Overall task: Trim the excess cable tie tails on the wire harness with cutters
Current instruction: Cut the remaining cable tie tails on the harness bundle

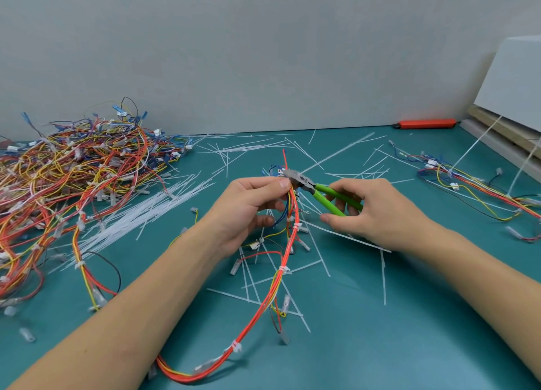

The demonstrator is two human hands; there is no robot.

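Left hand (251,208) pinches the wire harness (281,275) near its far end, thumb and forefinger on the red bundle. Harness long axis runs near-to-far, drooping from that pinch down to the teal table (409,316) at near-left. Right hand (369,211) grips the green-handled cutters (319,189), fingers curled round the handles; the cutter head sits at the harness just right of the left thumb. Jaw gap too small to tell. The tie at the jaws isn't resolvable. Loose cut tails (292,272) litter the table underneath; harness pile (73,167) far left, well apart.
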